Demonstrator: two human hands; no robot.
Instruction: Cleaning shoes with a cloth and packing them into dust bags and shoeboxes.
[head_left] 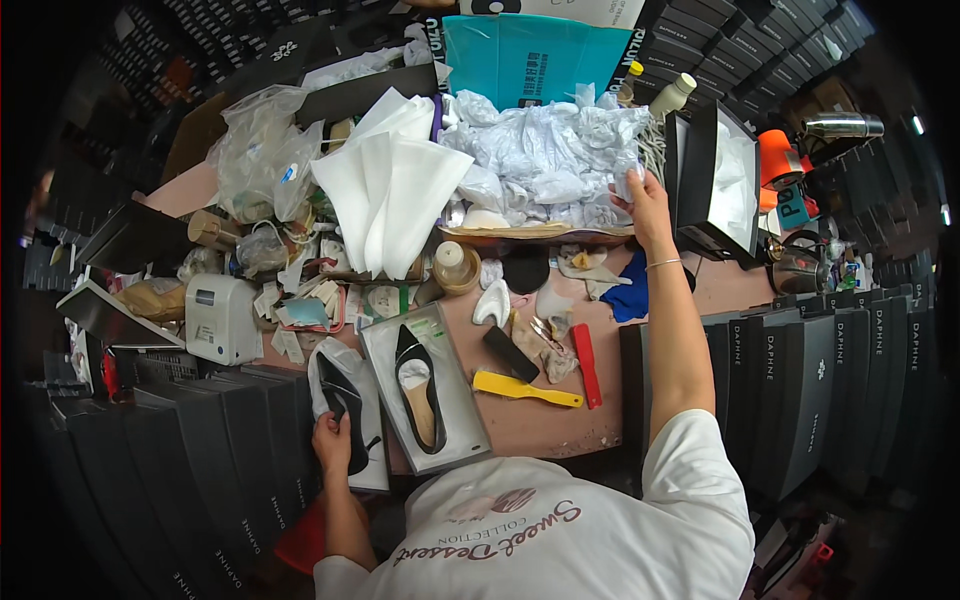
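My left hand (332,438) is closed around a black high-heeled shoe (352,425), which lies on white paper at the near left. Beside it, a matching black pointed shoe (436,402) sits in an open shallow box (466,440), with white stuffing in its toe. My right arm stretches far forward. At the right end of a box full of crumpled white tissue paper (550,145), my right hand (648,208) has its fingers closed on a wad of tissue paper (627,185).
A yellow shoehorn-like tool (527,389), a black block (511,354) and a red-handled tool (586,366) lie on the pink table (600,430). White foam sheets (392,190) stand behind. Stacked dark shoeboxes (800,400) flank both sides. A small white machine (222,318) is at left.
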